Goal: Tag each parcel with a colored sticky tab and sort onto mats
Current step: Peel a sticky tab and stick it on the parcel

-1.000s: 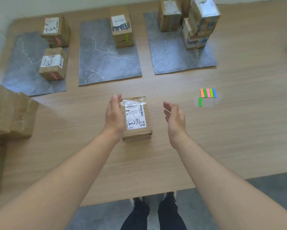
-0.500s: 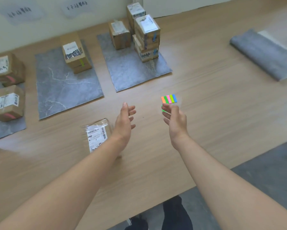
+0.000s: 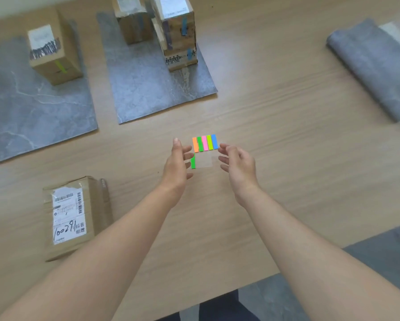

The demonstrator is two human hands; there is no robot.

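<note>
flanking the clear sheet of orange, green, pink, lime and blue sticky tabs [image 3: 204, 143] on the pale wooden counter [image 3: 287, 135], the left hand [image 3: 178, 163] sits at its 9 o'clock and the right hand [image 3: 238, 165] at 3 o'clock, both hands apart, fingers loosely spread, holding nothing. the brown cardboard parcel with a white label [image 3: 76, 216] lies at 8 o'clock from the tabs.

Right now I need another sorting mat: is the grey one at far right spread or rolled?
Rolled or folded over, not spread: the grey mat shows a rounded, doubled edge and its pale underside.
</note>
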